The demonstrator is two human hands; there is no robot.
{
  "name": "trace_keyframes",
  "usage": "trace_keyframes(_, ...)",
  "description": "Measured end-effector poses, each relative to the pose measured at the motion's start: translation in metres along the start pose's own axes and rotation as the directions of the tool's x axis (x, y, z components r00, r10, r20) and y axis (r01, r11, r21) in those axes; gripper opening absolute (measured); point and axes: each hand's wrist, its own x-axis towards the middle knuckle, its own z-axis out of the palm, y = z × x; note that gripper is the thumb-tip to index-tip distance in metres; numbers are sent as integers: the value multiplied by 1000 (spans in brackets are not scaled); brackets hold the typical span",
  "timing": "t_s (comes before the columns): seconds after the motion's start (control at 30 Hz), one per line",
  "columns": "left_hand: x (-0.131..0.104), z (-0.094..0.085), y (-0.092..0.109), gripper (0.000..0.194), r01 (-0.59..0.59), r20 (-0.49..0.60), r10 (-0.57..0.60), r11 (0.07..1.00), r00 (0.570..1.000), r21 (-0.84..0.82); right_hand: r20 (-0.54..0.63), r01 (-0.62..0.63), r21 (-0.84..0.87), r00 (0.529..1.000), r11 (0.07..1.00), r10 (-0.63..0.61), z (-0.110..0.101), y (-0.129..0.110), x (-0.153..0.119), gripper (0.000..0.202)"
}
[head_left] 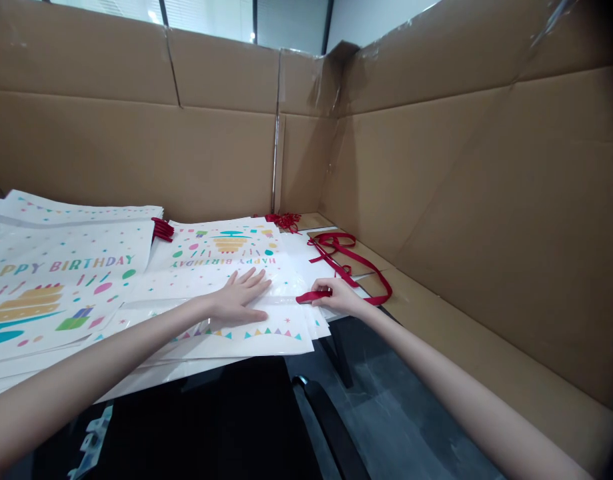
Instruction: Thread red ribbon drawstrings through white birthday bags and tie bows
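My left hand (242, 298) lies flat with fingers spread on a white sheet printed "HAPPY BIRTHDAY" (206, 283), which faces away from me. At that sheet's right edge, my right hand (335, 296) pinches a short red ribbon (311, 296) between thumb and fingers. The ribbon's left end lies against a clear strip across the sheet. Just beyond the right hand, a long red ribbon (381, 270) loops over the table's right end. Several more printed sheets (51, 233) are stacked at the left, with red ribbon ends (162, 229) sticking out at their side.
Tall cardboard walls (211, 153) close in the back and right side. A heap of red ribbon scraps (283, 221) sits near the far corner. Below the table's front edge are a black chair (206, 427) and its armrest (331, 427).
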Motion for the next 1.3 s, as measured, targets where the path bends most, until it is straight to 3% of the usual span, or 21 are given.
trace_keyframes(0.2,-3,11,2,84,62,-35,-64,997,997,-52,20,46,38,999,998,-46,6,3,15,10)
trace_keyframes(0.37,10,19,16,87,76,-93,-81,995,992,-63,70,26,-91,997,996,-19,-3,-5,20,12)
trace_keyframes(0.47,0,16,7,84,61,-133,-70,996,989,-66,102,17,-199,995,980,4,-15,-5,17,16)
trace_keyframes(0.53,-19,11,-11,77,79,-228,-89,996,970,-50,115,21,-292,993,956,14,-26,-2,13,16)
trace_keyframes(0.63,-68,1,-49,59,172,-369,-179,984,912,-54,152,3,-338,987,941,52,-47,4,6,24)
trace_keyframes(0.73,-127,-9,-86,52,302,-393,-312,949,865,-89,177,-67,-318,976,946,129,-65,3,4,31)
trace_keyframes(0.8,-160,-13,-102,51,373,-387,-383,922,839,-103,84,-168,-413,972,895,221,-67,-6,7,34)
trace_keyframes(0.9,-187,-11,-112,48,430,-350,-447,893,823,-130,-102,-271,-554,960,787,259,-45,-33,19,41)
trace_keyframes(1.1,-186,1,-107,43,413,-270,-456,888,848,-204,24,-136,-498,985,856,171,53,-90,32,54)
trace_keyframes(1.2,-180,3,-106,40,406,-245,-450,889,859,-209,36,-151,-501,980,852,195,87,-95,28,62)
trace_keyframes(1.3,-176,1,-107,38,404,-230,-447,890,864,-211,-57,-191,-502,980,844,188,99,-90,23,57)
